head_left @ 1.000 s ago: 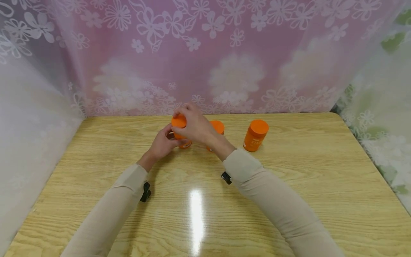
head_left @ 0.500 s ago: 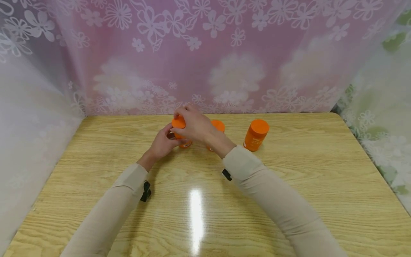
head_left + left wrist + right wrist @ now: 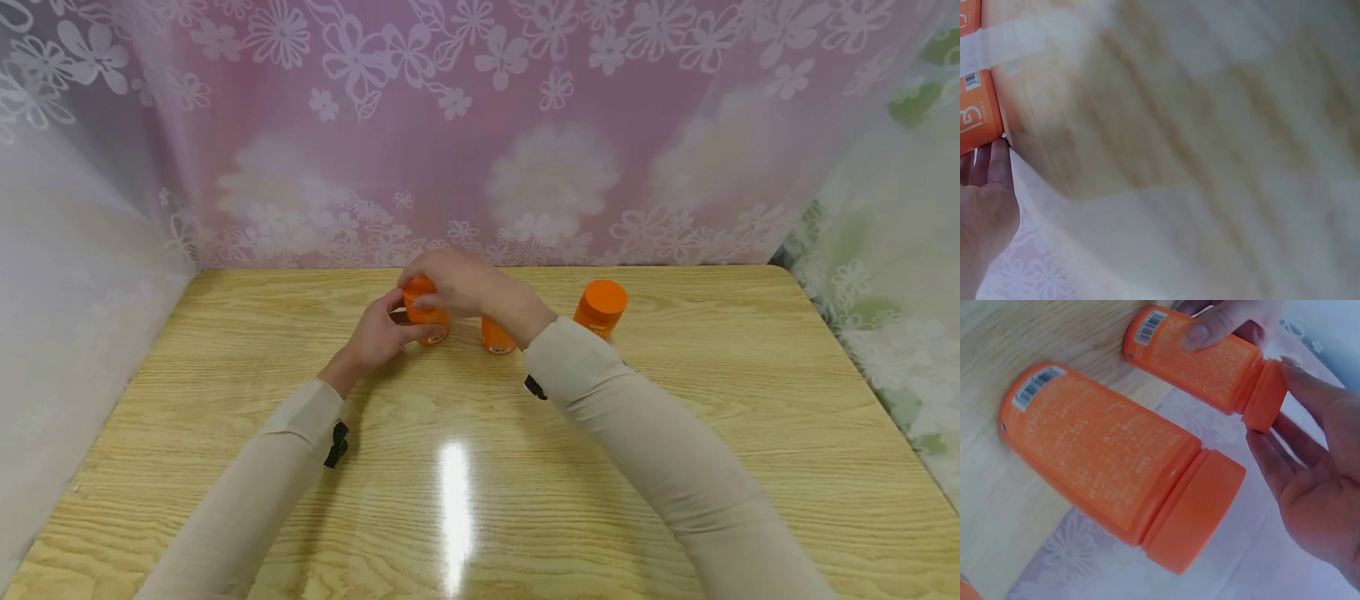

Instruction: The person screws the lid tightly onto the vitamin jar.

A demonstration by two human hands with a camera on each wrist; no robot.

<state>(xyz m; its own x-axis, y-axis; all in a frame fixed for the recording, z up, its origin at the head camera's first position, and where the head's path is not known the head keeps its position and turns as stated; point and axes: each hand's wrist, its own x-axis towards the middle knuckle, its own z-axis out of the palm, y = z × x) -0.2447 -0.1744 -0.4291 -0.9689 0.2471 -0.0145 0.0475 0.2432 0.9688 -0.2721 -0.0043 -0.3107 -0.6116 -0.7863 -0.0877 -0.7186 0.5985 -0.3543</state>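
Three orange screw-cap bottles stand upright in a row near the table's back edge. My left hand grips the body of the leftmost bottle, its thumb across the label in the right wrist view. Over the top of that bottle, my right hand holds the orange cap between thumb and fingers. The cap sits on the bottle's neck. Beside it is the middle bottle, its lid hidden behind my right hand in the head view. The left wrist view catches only part of my left hand.
The third orange bottle stands to the right, partly behind my right forearm. Under everything lies a wood-grain table. A pink flowered curtain hangs right behind the table's back edge.
My right hand has turned on the cap, and its wrist has shifted up and right, now covering the middle bottle's lid. The left hand and the bottles have stayed in place.
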